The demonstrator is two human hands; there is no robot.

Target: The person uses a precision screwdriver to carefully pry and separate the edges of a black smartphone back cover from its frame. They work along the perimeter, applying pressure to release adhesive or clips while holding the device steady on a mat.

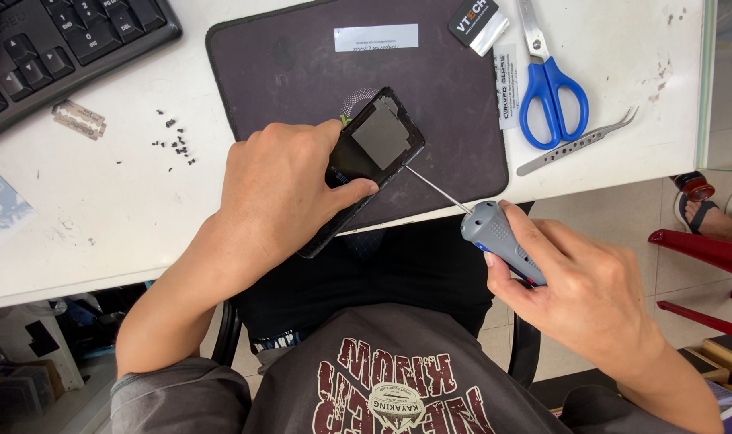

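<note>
Head view: left hand (281,189) clamped around opened phone (366,165) on dark mat (301,56) (back cover off, grey plate showing). Right hand (579,293) wrapped around screwdriver (498,233), tip touching phone's edge. Scissors (552,84), tweezers (575,143), razor blade (79,120), keyboard (60,44) nearby.

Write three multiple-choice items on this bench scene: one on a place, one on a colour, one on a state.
1. Where are the scissors?
A. On the keyboard
B. Right of the mat
C. On the floor

2. What colour are the scissor handles?
A. Blue
B. Red
C. Green

3. What is the right hand doing?
A. Resting empty
B. Holding tweezers
C. Gripping a screwdriver

Answers: B, they lie on the table beside the mat's right edge; A, both loops are blue; C, its tip meets the phone, which the left hand holds.
</note>
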